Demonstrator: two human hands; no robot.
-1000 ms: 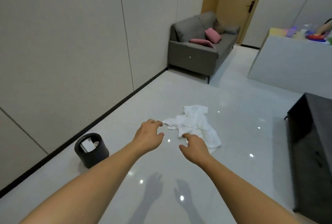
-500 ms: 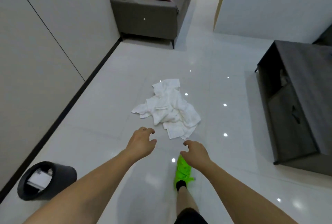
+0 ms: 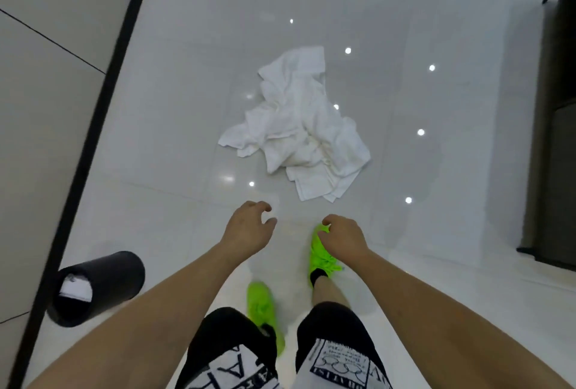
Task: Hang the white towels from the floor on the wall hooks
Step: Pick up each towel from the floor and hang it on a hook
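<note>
The person has stepped closer: the towels (image 3: 299, 126) now lie at twelve o'clock just ahead of both hands (image 3: 249, 229) (loosely curled, holding nothing), so pickup looks imminent.

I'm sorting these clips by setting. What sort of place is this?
Probably an indoor living space: glossy white tiled floor, a panelled wall with dark skirting, a small black waste bin, and a dark cabinet.

— What's the floor (image 3: 174, 151) like?
— Glossy, smooth tile, mirroring ceiling lights.
— And the towels (image 3: 299, 126)?
— Soft, crumpled white cloth, matt. The bin (image 3: 106, 282) looks like matt black plastic.
</note>
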